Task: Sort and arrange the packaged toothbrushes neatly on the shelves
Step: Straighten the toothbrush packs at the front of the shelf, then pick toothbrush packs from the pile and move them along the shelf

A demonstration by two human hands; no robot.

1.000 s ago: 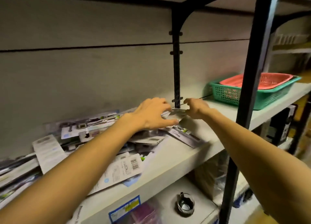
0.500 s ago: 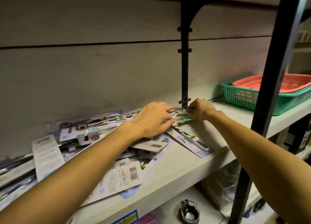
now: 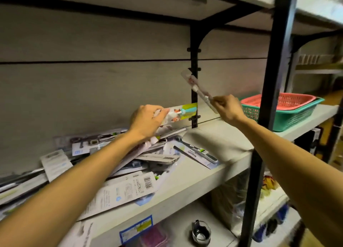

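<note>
Nearest, loose pile of packaged toothbrushes (image 3: pixel 130 172) sprawled across the shelf (image 3: pixel 213 170), liable to slide off its front edge if nudged. Beyond, left hand (image 3: pixel 146 122) gripping a carded toothbrush pack (image 3: pixel 182 111); right hand (image 3: pixel 227 107) pinching a clear-wrapped toothbrush (image 3: pixel 199 90) aloft, prone to slipping.

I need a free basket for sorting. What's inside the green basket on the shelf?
A red basket sits nested inside the green basket. Whether anything lies in the red one, or beneath it, cannot be seen from this angle.
</note>
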